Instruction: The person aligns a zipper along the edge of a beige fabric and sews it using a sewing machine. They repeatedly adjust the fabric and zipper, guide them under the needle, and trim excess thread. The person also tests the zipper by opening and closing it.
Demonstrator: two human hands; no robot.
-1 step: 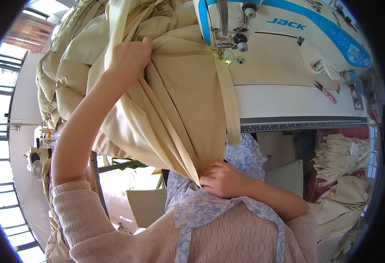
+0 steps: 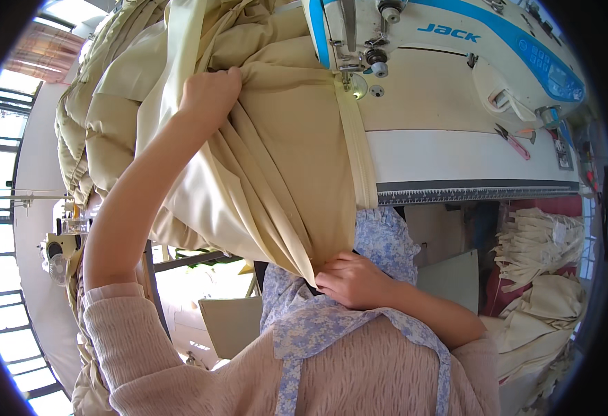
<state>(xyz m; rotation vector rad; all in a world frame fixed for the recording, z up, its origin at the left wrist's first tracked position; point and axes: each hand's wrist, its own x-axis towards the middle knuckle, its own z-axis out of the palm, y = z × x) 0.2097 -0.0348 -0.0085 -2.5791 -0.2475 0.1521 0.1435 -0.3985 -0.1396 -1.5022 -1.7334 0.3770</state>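
Observation:
Beige cloth is spread from the sewing machine bed down toward my lap, with long folds running through it. My left hand is closed on a bunched fold of this cloth, left of the needle area. At the cloth's lower edge, my right hand grips the fabric with curled fingers. A pale zipper tape runs along the cloth's right side, down from the presser foot of the white and blue sewing machine.
Pink-handled snips lie on the table's right, above a ruler strip along the front edge. Bulky quilted beige fabric heaps at the left. Bundles of cream pieces are at the lower right. Another machine stands at the far left.
The cloth's folds have shifted slightly, and the zipper tape's lower end sits higher. My left hand has moved a little to the right, my right hand very slightly upward.

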